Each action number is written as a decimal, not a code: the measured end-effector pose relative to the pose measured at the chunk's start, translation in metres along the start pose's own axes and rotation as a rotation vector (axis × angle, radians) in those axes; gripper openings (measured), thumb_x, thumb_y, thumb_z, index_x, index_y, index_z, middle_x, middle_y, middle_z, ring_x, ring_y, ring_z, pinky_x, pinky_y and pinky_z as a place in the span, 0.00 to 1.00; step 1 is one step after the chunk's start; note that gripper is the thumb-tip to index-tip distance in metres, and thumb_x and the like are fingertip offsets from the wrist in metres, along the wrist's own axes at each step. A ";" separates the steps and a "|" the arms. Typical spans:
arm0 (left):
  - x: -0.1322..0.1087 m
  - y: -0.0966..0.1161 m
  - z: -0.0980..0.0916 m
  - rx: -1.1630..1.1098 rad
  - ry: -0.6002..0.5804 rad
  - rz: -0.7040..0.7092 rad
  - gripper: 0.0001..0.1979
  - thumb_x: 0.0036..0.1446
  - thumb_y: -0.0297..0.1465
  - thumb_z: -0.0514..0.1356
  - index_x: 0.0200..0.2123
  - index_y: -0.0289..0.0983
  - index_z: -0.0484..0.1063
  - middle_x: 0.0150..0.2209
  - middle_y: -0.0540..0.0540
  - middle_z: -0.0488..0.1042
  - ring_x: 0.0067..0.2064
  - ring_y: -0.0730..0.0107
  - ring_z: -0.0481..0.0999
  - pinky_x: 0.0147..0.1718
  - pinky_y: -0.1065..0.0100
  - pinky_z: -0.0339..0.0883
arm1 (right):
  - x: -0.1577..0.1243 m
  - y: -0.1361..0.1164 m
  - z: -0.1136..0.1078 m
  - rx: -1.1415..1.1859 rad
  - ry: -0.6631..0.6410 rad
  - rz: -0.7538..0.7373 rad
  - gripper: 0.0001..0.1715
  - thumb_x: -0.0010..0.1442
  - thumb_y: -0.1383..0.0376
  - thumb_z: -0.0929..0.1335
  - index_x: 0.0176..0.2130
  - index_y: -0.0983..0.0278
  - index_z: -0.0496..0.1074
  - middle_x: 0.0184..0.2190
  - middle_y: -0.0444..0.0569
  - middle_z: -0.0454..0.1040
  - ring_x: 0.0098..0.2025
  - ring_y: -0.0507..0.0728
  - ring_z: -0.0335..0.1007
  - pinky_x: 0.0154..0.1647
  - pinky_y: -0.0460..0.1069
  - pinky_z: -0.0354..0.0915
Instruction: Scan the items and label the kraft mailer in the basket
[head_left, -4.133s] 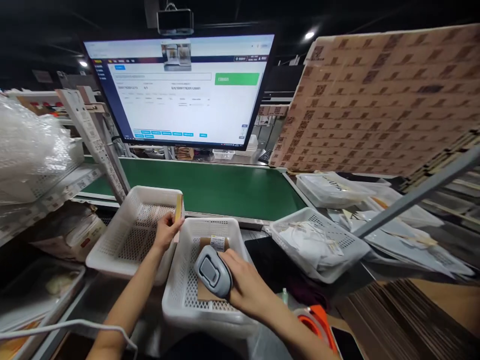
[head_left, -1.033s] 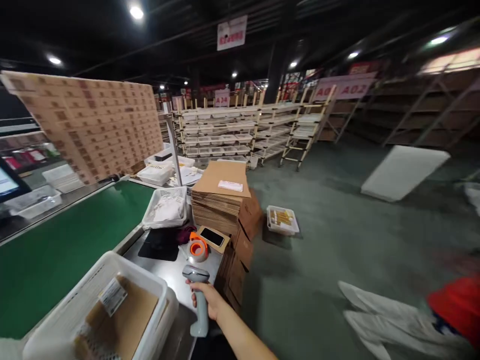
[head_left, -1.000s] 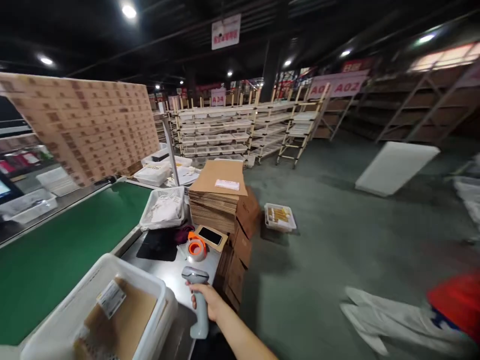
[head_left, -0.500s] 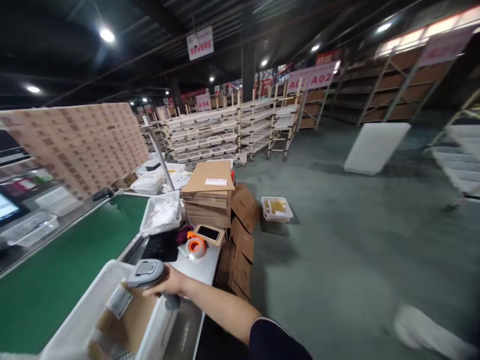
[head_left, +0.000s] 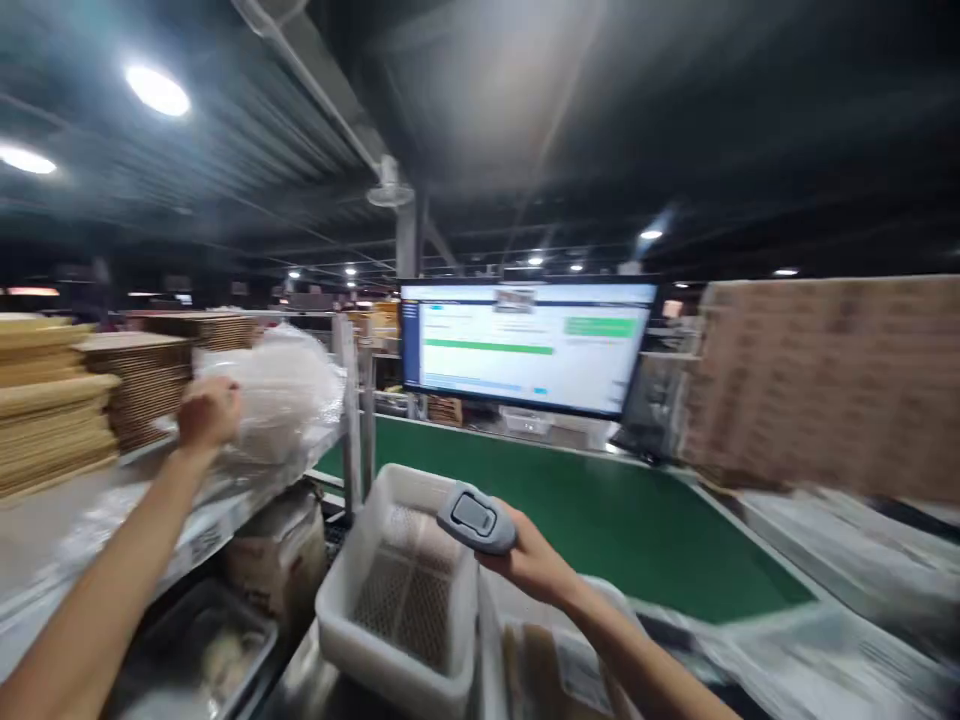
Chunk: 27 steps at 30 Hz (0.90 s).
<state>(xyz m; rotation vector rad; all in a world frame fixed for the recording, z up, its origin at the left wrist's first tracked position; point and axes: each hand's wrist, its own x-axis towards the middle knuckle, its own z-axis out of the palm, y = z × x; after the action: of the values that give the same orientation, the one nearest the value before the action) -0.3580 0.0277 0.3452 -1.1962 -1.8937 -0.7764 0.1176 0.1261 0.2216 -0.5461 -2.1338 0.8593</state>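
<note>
My right hand (head_left: 523, 555) is wrapped round a grey handheld scanner (head_left: 476, 517), held over the gap between two white baskets. Below and left of it stands a white basket (head_left: 341, 620) with a mesh bottom. The other basket (head_left: 611, 598) holds a brown package with a label (head_left: 581, 675), partly behind my right forearm. On the left, my left hand (head_left: 208, 410) has its fingers curled at the edge of a bundle of clear plastic wrap (head_left: 289, 385). Blur hides whether the fingers grip the plastic.
A monitor (head_left: 525, 345) stands beyond the green conveyor belt (head_left: 600, 510). Stacks of yellow mailers (head_left: 49, 420) and cardboard (head_left: 146, 385) are at the left. A cardboard box (head_left: 281, 550) sits below the shelf. A patterned panel (head_left: 825, 385) rises at the right.
The view has swung left from the aisle to the monitor and shelf. My left hand has come into view by the plastic. My right hand still holds the scanner.
</note>
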 end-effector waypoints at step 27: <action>0.001 -0.039 0.036 0.200 -0.117 0.107 0.34 0.66 0.35 0.54 0.74 0.37 0.62 0.75 0.35 0.62 0.75 0.41 0.58 0.72 0.38 0.52 | 0.285 -0.096 0.167 -0.318 -0.364 -0.501 0.26 0.49 0.71 0.74 0.49 0.69 0.76 0.60 0.59 0.70 0.60 0.65 0.71 0.65 0.56 0.68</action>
<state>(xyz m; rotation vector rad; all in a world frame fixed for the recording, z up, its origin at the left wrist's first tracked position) -0.4042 0.0424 0.3227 -1.2276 -1.9328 -0.4570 -0.1991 0.1676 0.3493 0.0131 -2.5980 0.3562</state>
